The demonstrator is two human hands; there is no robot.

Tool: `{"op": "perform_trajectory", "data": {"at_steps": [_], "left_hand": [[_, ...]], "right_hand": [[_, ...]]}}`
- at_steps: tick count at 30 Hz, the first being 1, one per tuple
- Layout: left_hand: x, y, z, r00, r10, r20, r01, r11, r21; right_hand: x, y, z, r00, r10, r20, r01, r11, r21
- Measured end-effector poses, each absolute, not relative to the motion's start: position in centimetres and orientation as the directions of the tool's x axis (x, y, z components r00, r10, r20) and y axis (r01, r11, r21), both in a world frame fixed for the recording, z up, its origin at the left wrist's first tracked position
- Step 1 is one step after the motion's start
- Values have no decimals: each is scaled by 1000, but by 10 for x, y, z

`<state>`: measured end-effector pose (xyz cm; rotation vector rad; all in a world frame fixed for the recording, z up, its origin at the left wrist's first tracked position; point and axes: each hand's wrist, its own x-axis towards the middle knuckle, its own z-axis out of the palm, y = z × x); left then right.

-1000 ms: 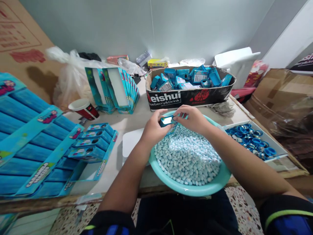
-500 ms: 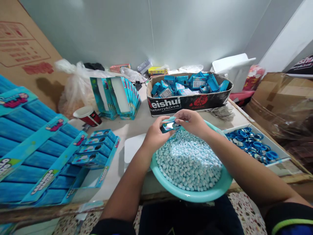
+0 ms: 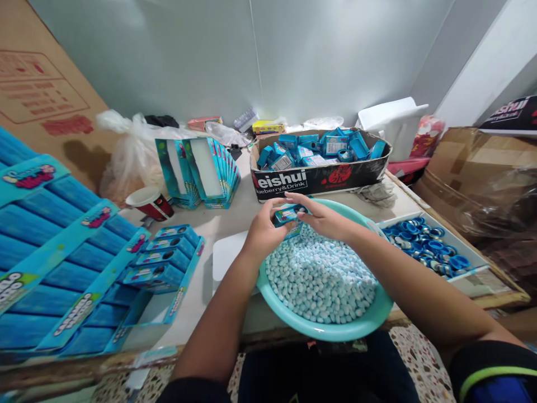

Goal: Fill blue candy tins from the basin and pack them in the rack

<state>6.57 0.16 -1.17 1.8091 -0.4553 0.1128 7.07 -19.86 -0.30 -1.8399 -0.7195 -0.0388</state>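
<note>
My left hand [image 3: 268, 226] grips a small blue box [image 3: 287, 216] by its ends, above the far left part of a turquoise basin [image 3: 325, 331]. The fingers of my right hand [image 3: 321, 217] are bent round the right end of the same box; what its fingertips hold there is too small to tell. Pale blue and white candies [image 3: 321, 274] fill much of the basin. Behind it, a black carton [image 3: 319, 179] holds many loose blue boxes. To the right, a white tray [image 3: 474, 273] holds blue and silver round caps [image 3: 436, 246].
Display trays of blue boxes [image 3: 54, 263] are stacked at the left, beside a partly filled one [image 3: 184, 282]. Folded display cartons [image 3: 205, 170], a paper cup [image 3: 151, 202], plastic bags [image 3: 130, 145] and a white lid-like piece [image 3: 226, 257] lie around the table.
The box in my hands has turned a little, showing its printed face. My right hand's fingers have straightened somewhat over its right end. The view has shifted slightly.
</note>
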Motion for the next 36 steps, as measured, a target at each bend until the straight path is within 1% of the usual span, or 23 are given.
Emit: {"op": "perform_trajectory", "data": {"at_steps": [3,5,9,13,15,18,20,22,24,26,27,28,29,30,31,32,33,34,36], "left_hand": [[67,2,-12,927,-237,291,-341,-209,917],[68,2,-13,933,-218,288,-332,-205,921],[68,3,-15,932,-204,299,-343,-238,908],[65,4,-13,925,-233,300,-358,-268,894],[62,4,-10,913,-268,307,-377,-269,887],[59,2,-6,877,-352,326,-430,-274,860],[56,-1,-4,864,-362,349,-460,-290,839],[54,-3,-1,867,-307,393,-479,-294,827],[52,2,6,857,-230,462,-514,-302,803],[50,18,15,825,-167,540,-564,-324,760],[48,31,20,810,-138,569,-579,-337,743],[47,47,24,800,-111,589,-588,-340,734],[45,64,26,799,-83,595,-586,-331,740],[43,81,26,803,-61,592,-578,-318,751],[40,98,24,807,-45,589,-571,-312,759],[39,113,20,811,-30,585,-563,-318,763],[37,126,15,813,-12,583,-553,-332,764],[37,136,8,819,7,574,-535,-351,769],[39,150,-7,853,27,522,-475,-378,795]], "right_hand": [[73,-199,-4,840,408,356,461,-193,-866],[75,-197,-5,868,354,349,426,-169,-889],[82,-195,-6,919,261,296,337,-129,-933],[85,-193,-5,947,237,217,247,-106,-963],[85,-192,-5,953,231,195,217,-74,-973],[84,-192,-6,958,262,119,124,-3,-992],[83,-192,-7,955,293,53,39,55,-998],[83,-193,-7,956,293,29,-10,130,-991],[85,-192,-6,961,273,53,-5,208,-978],[90,-188,-4,956,290,50,-16,222,-975],[94,-183,-2,946,323,10,-52,181,-982],[97,-178,-2,928,366,-61,-102,93,-990],[100,-172,-1,900,411,-144,-140,-39,-989],[102,-165,-1,866,450,-219,-141,-201,-969],[102,-158,-2,835,478,-272,-92,-366,-926],[100,-153,-2,813,503,-295,-1,-504,-864],[97,-149,-3,797,530,-289,109,-597,-795],[92,-146,-5,779,567,-267,218,-644,-733],[80,-147,-7,722,656,-220,393,-650,-650]]}}
